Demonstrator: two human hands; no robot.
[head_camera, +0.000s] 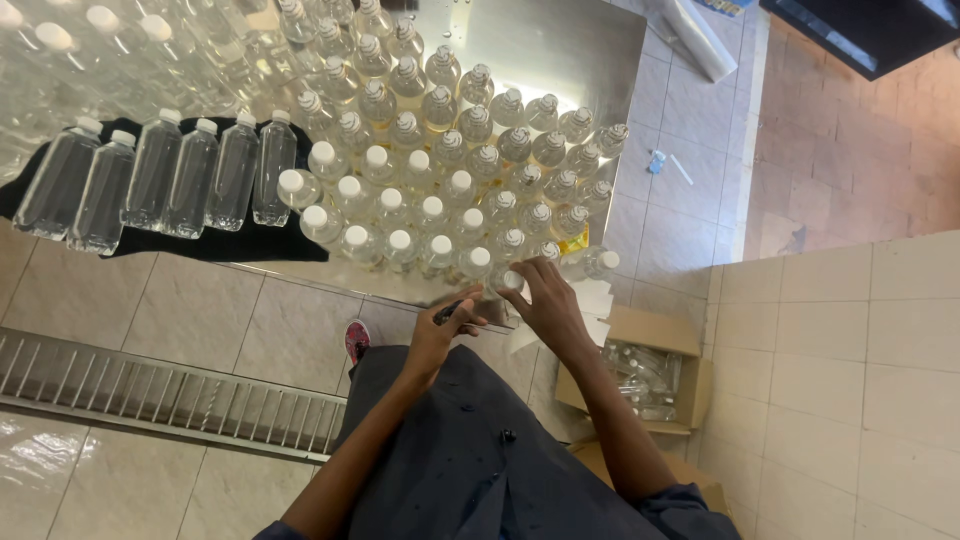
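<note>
hands (500, 310) at capped bottles (440, 190); left (440, 335) perhaps holds marker (447, 312); carton (650, 375) beside

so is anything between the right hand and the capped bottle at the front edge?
Nothing visible. The right hand already has its fingertips on the white-capped bottle at the table's front edge; the left hand holds a dark marker beside it.

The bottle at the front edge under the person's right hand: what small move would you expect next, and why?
Probably the left hand brings its dark pen-like tool up to the white cap of the bottle, though that is only a guess. The right hand has its fingertips around that cap, at the near edge of the steel table, and the tool's tip points toward it.
</note>
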